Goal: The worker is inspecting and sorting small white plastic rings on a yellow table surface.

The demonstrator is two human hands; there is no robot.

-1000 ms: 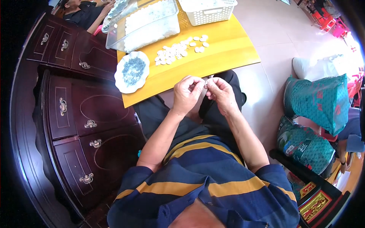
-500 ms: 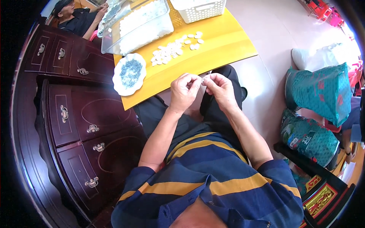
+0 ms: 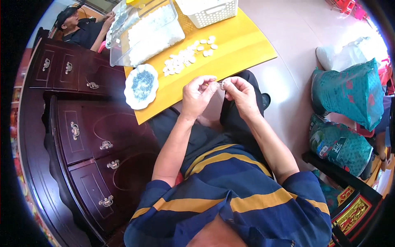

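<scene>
Seated at a yellow counter (image 3: 242, 49), holding both hands raised just off its near edge. Left hand (image 3: 197, 96) and right hand (image 3: 240, 95) meeting fingertip to fingertip, each grip pinching one small pale piece (image 3: 221, 84) — too small to identify. Lying on the counter: scattered white pieces (image 3: 185, 59), a blue-patterned dish (image 3: 141, 85), a clear tub (image 3: 148, 33), a white basket (image 3: 210, 9). Standing to the left, a dark wooden cabinet (image 3: 86, 136); resting on the pale floor (image 3: 296, 37) to the right — green bags (image 3: 349, 94).
</scene>
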